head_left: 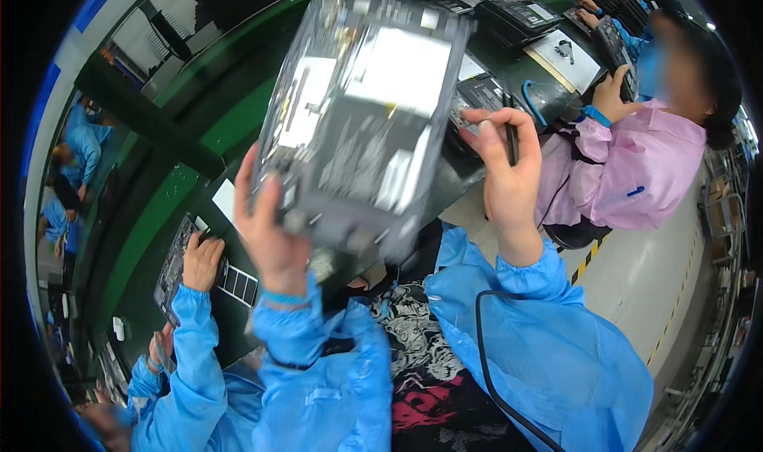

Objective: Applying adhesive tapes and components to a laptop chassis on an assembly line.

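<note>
My left hand (274, 233) grips the lower left edge of an opened tablet (358, 150), raised in front of me and smeared by motion. Its inner side faces me, showing a dark battery area, white labels and circuit parts. To the right of the tablet, my right hand (509, 182) is raised, apart from it. Black tweezers (511, 138) stand upright in that hand, partly hidden by the fingers. The thumb and fingertips are bent toward the tablet's right edge.
A green workbench (171, 214) runs across the view. At left, a co-worker's hand (203, 261) rests by another opened device (173, 273). On the right, a co-worker in pink (628, 166) holds a device near a white sheet (564, 59). More opened devices (517, 11) lie behind.
</note>
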Motion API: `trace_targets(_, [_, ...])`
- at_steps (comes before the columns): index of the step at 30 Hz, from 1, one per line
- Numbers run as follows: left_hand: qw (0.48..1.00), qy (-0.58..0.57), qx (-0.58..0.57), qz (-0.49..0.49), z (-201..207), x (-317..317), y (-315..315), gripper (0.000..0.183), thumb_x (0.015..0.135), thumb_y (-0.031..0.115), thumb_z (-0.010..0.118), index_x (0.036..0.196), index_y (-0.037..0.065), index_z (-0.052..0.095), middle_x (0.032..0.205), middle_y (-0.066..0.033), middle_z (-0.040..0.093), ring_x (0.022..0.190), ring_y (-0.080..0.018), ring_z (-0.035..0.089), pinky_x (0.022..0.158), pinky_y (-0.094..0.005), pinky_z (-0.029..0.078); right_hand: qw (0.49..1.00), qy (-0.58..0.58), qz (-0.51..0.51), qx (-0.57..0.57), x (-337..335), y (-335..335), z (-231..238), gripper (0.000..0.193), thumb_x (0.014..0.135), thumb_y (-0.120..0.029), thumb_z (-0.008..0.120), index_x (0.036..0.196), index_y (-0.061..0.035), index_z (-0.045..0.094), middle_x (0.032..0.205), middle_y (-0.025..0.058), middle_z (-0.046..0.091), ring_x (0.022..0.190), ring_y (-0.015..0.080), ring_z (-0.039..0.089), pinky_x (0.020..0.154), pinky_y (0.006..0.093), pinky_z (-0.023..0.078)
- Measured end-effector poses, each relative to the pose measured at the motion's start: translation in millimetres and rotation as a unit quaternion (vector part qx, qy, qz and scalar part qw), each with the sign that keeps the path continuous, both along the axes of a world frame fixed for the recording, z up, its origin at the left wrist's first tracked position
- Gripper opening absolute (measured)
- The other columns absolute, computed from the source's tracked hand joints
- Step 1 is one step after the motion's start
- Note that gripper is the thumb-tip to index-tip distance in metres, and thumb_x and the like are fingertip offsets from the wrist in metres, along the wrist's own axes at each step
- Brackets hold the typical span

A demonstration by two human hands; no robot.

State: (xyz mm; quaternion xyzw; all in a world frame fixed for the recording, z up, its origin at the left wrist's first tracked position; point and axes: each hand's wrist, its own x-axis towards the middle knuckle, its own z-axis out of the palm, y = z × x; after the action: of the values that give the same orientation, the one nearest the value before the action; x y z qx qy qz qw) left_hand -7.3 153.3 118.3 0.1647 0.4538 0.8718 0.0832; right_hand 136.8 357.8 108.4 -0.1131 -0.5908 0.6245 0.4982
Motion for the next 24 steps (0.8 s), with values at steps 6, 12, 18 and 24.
trace_targets(6, [0.981, -0.055, -0.172, -0.067, -65, -40, -104, 0.05, 0.085, 0.007, 0.058, 0.133, -0.006, 0.049, 0.121, -0.02, 0.061, 0.106, -0.0248, 0.063, 0.094, -0.0342, 0.05, 0.958, -0.162, 0.211, -0.11, -62, -13, -72, 0.026, 0.09, -0.007, 0.065, 0.114, -0.0013, 0.057, 0.11, 0.0074, 0.062, 0.099, 0.012, 0.055, 0.088, 0.0266, 0.044])
trace_targets(12, [0.793, 0.17, -0.526, 0.257, -85, -22, -98, 0.044, 0.092, 0.019, 0.062, 0.13, -0.001, 0.053, 0.124, -0.0227, 0.059, 0.114, -0.0331, 0.059, 0.097, -0.039, 0.046, 0.974, -0.203, 0.088, -0.042, -69, -23, -126, 0.028, 0.089, -0.004, 0.064, 0.117, 0.0022, 0.062, 0.102, 0.0071, 0.065, 0.091, 0.0131, 0.059, 0.081, 0.0252, 0.047])
trace_targets(18, [0.65, 0.269, -0.693, 0.16, -107, 25, -151, 0.046, 0.088, 0.018, 0.064, 0.131, 0.003, 0.054, 0.138, -0.0163, 0.051, 0.131, -0.0385, 0.044, 0.108, -0.048, 0.035, 0.964, -0.257, 0.036, 0.057, -59, -17, -131, 0.027, 0.093, -0.001, 0.057, 0.119, 0.0038, 0.057, 0.109, 0.0125, 0.066, 0.101, 0.0143, 0.061, 0.088, 0.0252, 0.046])
trace_targets(24, [0.664, 0.266, -0.68, 0.16, -111, 32, -157, 0.046, 0.09, 0.019, 0.059, 0.135, 0.011, 0.053, 0.144, -0.0102, 0.047, 0.137, -0.036, 0.036, 0.111, -0.0557, 0.026, 0.93, -0.326, 0.078, 0.15, -64, -10, -120, 0.029, 0.093, -0.005, 0.057, 0.122, 0.0013, 0.056, 0.109, 0.0112, 0.066, 0.099, 0.0151, 0.061, 0.089, 0.0274, 0.046])
